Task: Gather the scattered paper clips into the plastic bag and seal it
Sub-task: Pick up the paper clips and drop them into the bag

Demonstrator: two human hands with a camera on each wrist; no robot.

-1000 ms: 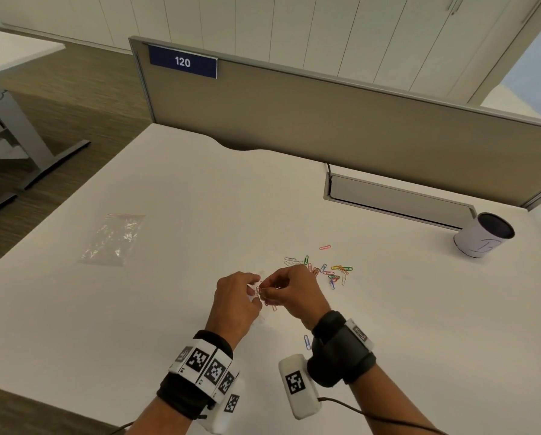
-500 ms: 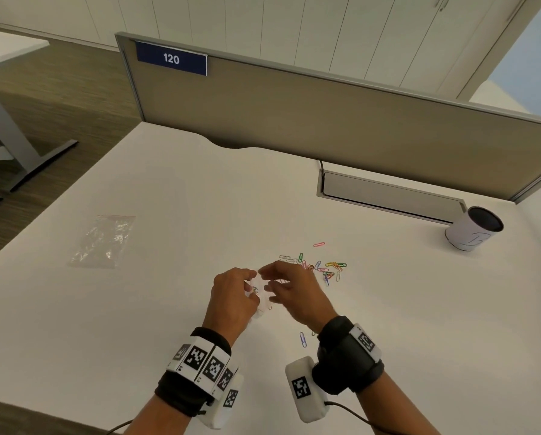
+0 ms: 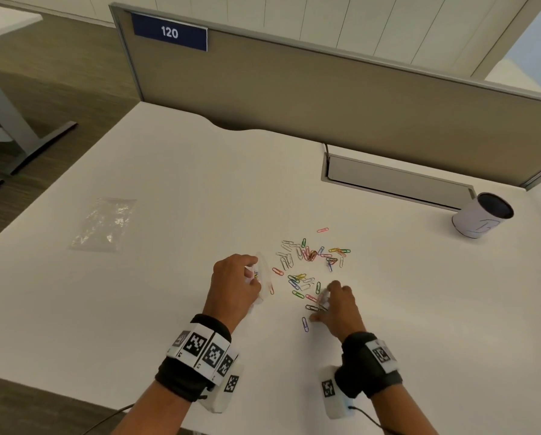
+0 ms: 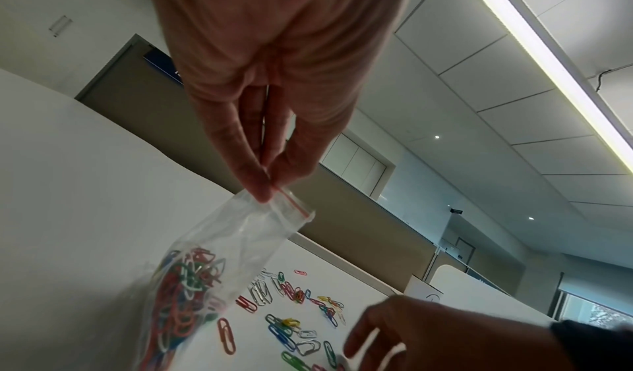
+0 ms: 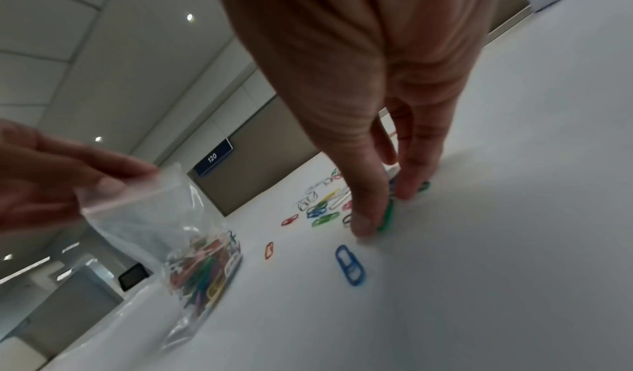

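**Clips half gathered, bag held at its mouth**

We see the plastic bag hanging from our left hand, whose grip pinches the top edge beside the red seal strip; the bag's mouth is unsealed, and its lower part, packed with coloured clips, rests on the table. Just to the right of it, the scattered paper clips lie loose on the table in a spread between the two hands and beyond them. Our right hand is down among the nearest clips, its grip narrow, thumb and fingertips closing on a green clip that lies on the surface. A blue clip lies alone just in front of that hand. Farther out, a second clear bag lies flat at the left of the table, a white cup stands at the far right, and a grey partition with a "120" sign backs the table.
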